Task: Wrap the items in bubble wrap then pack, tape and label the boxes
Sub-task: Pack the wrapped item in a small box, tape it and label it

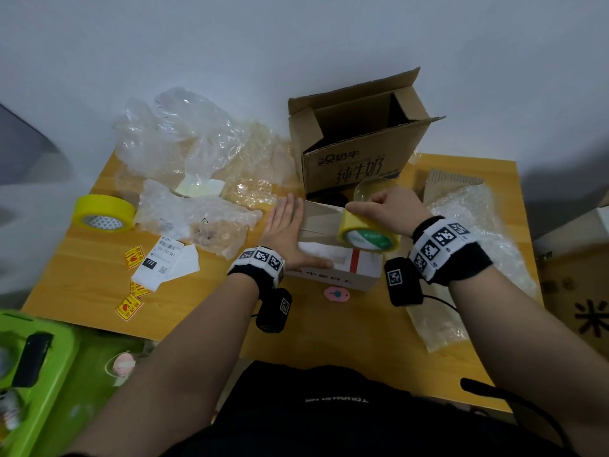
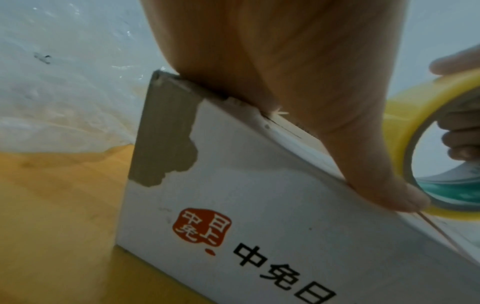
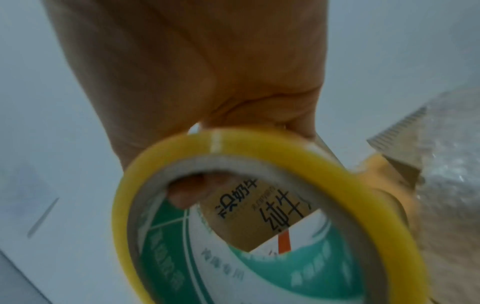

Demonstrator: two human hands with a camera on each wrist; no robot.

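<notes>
A small white box (image 1: pixel 333 255) with a red seal and black print (image 2: pixel 259 236) lies closed in the middle of the wooden table (image 1: pixel 82 258). My left hand (image 1: pixel 286 225) presses flat on its left top edge, fingers straight, thumb along the front edge. My right hand (image 1: pixel 384 206) grips a yellow tape roll (image 1: pixel 365 234) with a green-printed core (image 3: pixel 259 246), fingers through the core, held over the box's right side. A strip of tape runs from the roll across the top toward the left hand.
An open brown carton (image 1: pixel 356 140) stands behind the box. Crumpled bubble wrap (image 1: pixel 191 140) fills the back left, more bubble wrap (image 1: pixel 474 225) lies right. A second yellow tape roll (image 1: pixel 103 212), shipping labels (image 1: pixel 164 258) and fragile stickers (image 1: pixel 130 305) lie left. A green bin (image 1: pixel 39 374) sits lower left.
</notes>
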